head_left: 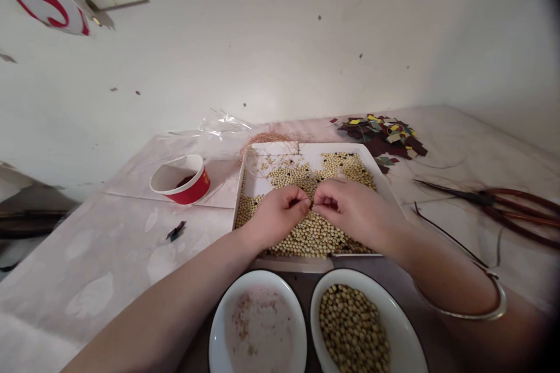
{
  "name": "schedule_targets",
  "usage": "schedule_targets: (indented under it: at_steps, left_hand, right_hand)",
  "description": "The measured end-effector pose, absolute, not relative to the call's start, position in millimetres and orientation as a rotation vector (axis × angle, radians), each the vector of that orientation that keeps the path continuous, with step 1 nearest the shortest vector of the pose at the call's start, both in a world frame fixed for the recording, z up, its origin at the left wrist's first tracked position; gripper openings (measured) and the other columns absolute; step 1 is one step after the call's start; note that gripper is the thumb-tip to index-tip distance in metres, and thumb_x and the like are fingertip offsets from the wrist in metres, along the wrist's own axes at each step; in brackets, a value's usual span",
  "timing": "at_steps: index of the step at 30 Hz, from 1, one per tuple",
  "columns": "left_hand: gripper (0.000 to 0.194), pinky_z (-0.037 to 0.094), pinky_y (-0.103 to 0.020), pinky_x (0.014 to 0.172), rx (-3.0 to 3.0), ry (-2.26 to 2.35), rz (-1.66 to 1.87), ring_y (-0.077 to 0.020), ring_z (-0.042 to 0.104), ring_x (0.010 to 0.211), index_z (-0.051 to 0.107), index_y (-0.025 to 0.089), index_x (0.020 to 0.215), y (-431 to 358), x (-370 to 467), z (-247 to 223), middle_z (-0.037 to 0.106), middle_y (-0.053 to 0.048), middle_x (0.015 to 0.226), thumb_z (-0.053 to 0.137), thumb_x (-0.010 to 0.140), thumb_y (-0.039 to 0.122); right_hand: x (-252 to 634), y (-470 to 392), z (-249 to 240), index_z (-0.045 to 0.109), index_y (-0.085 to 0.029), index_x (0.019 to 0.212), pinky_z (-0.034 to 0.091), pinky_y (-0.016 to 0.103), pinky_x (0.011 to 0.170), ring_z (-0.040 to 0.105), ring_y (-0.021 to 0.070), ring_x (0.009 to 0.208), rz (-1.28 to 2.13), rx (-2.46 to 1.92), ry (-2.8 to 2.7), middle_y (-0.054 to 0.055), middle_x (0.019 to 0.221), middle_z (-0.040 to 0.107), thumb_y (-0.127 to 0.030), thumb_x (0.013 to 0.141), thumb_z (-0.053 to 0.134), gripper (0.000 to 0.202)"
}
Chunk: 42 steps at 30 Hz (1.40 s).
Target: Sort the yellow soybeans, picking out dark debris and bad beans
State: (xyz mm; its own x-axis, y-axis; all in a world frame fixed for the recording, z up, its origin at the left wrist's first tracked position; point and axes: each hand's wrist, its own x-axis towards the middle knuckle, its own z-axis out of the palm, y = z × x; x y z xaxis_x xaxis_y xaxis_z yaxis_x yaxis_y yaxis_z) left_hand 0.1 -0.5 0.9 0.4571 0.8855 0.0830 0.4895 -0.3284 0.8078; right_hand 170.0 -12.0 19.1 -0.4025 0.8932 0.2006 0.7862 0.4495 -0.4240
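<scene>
Both hands meet above a white tray (387,186) that holds many small pale round beads or beans (306,233) with a few dark ones among them. My left hand (282,213) is closed, thumb against the fingers, at the middle of the tray. Close beside it on the right, my right hand (345,204) is pinched too, its fingertips almost touching the left ones. What they hold is too small to make out. Nearer me stand a white bowl (258,326) with reddish residue and another white bowl (400,332) with larger tan beads or beans.
A red and white paper cup (190,186) stands left of the tray, near a small dark scrap (176,231). Behind lie copper-coloured strands (271,139) and clear plastic (223,123). Coloured scraps (385,137) are piled at the back right; scissors (485,198) lie at the right.
</scene>
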Motion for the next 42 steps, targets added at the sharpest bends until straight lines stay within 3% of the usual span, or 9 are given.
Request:
schedule_targets:
  at_steps: [4,9,11,18,25,42]
  left_hand:
    - [0.018,0.035,-0.021,0.057,1.969,1.136,0.694,-0.0109,0.045,0.063,0.054,0.016,0.072,-1,0,2,0.051,0.002,0.066,0.044,0.082,0.027]
    - [0.015,0.037,-0.021,0.061,1.953,1.148,0.697,-0.0120,0.050,0.067,0.054,0.016,0.071,-1,1,3,0.056,0.001,0.069,0.046,0.081,0.025]
    - [0.015,0.038,-0.022,0.062,1.949,1.156,0.698,-0.0124,0.051,0.068,0.054,0.016,0.071,-2,1,4,0.058,0.000,0.070,0.046,0.081,0.025]
    - [0.018,0.034,-0.020,0.054,1.934,1.172,0.683,-0.0106,0.044,0.060,0.051,0.016,0.068,-2,2,4,0.050,0.002,0.063,0.046,0.081,0.027]
    - [0.017,0.036,-0.021,0.059,1.977,1.166,0.684,-0.0117,0.048,0.065,0.055,0.017,0.071,-1,1,3,0.055,0.001,0.068,0.045,0.081,0.026]
    - [0.017,0.036,-0.020,0.057,2.015,1.131,0.671,-0.0109,0.046,0.064,0.053,0.016,0.070,0,3,1,0.052,0.002,0.068,0.044,0.082,0.024]
  right_hand:
    - [180,-13,31,0.055,-0.019,0.068,0.033,0.023,0.053,0.048,0.0119,0.059,0.507,-1.397,-2.244,-0.002,0.063,0.055,-0.019,0.077,0.053,0.009]
    - [187,-32,54,0.058,-0.019,0.072,0.035,0.020,0.050,0.049,0.0096,0.057,1.061,-1.116,-2.503,-0.003,0.065,0.057,-0.017,0.073,0.055,0.003]
    - [189,-33,55,0.060,-0.019,0.076,0.036,0.019,0.051,0.050,0.0099,0.060,1.119,-1.072,-2.577,-0.003,0.069,0.060,-0.017,0.072,0.055,0.007]
    - [206,2,18,0.058,-0.018,0.069,0.031,0.024,0.052,0.049,0.0128,0.058,0.489,-1.561,-2.467,0.000,0.063,0.058,-0.016,0.074,0.050,0.009]
    - [201,6,-2,0.058,-0.018,0.067,0.031,0.024,0.053,0.052,0.0135,0.060,0.476,-1.531,-2.563,0.000,0.065,0.060,-0.015,0.072,0.052,0.008]
    - [191,2,2,0.061,-0.018,0.067,0.031,0.024,0.054,0.054,0.0137,0.060,0.442,-1.610,-2.595,0.002,0.067,0.064,-0.015,0.072,0.050,0.012]
